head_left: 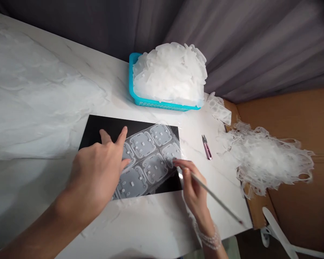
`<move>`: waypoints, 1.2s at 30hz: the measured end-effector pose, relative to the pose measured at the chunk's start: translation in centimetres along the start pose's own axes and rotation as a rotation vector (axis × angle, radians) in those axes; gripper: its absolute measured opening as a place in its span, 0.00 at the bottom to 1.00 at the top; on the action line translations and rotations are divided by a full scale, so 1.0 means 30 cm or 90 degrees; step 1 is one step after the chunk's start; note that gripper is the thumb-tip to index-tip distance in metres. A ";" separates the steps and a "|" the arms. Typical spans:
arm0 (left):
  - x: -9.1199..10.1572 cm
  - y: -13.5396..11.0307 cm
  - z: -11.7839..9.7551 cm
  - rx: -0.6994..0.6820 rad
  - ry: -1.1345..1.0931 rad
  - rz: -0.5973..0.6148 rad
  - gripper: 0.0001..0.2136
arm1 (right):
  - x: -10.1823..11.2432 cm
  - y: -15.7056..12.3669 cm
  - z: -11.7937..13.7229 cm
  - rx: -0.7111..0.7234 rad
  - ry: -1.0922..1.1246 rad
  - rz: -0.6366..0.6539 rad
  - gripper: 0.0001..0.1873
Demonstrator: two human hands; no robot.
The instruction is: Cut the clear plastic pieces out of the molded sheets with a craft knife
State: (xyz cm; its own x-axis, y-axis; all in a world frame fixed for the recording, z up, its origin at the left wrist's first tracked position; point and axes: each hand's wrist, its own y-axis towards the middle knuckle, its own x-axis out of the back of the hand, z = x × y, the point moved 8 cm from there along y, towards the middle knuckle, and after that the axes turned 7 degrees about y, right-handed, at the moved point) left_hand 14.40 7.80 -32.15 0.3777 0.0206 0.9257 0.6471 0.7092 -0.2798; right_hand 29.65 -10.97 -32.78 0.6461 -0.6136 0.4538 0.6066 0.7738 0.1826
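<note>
**Item 1, left hand** [95, 176]: grip open, fingers spread over the left end of the sheet; whether they press on it is hard to tell.

**Item 2, right hand** [194, 190]: grip closed on the pick, pen-fashion, with a beaded bracelet [207, 239] at the wrist.

**Item 3, pick** [218, 200]: slim, pale rod, its far end running out to the near right; the working end is hidden at the fingertips, by the sheet's right edge.

**Item 4, clear sheet** [145, 162]: moulded rounded-square cells with small raised tabs, lying on a black card [105, 129] at mid-worktop.

**Surroundings:** marbled white worktop [156, 223]; far off, a blue basket [164, 105] heaped with clear offcuts [170, 73]; right, purple thread snips [206, 148] and a loose tangle of clear webbing [264, 158].

**Risks, judged:** the sheet looks thin and may slide on the card if the left hand eases off. A slip of the pick could nick a cell or tear the thin web between cells. The rod's trailing end could snag the bracelet. The heaped offcuts look unstable and could spill from the basket if knocked. The tangle lies near the worktop's right edge and could drag or drop.
</note>
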 end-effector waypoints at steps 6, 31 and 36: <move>0.064 0.014 -0.187 -0.292 -0.068 -0.241 0.22 | -0.065 0.194 -0.020 -0.081 0.078 -0.026 0.12; 0.026 0.027 -0.217 -0.325 -0.132 -0.187 0.17 | -0.257 0.284 0.024 0.145 -0.163 0.139 0.07; 0.007 0.030 -0.218 -0.303 -0.136 -0.155 0.19 | -0.250 0.246 0.034 0.144 -0.214 0.156 0.07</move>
State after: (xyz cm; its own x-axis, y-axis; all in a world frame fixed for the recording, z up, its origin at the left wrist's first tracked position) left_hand 19.38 3.83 -33.87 0.0708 0.0733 0.9948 0.9440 0.3174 -0.0906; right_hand 28.80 -0.51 -33.94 0.5490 -0.3522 0.7580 0.3151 0.9272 0.2026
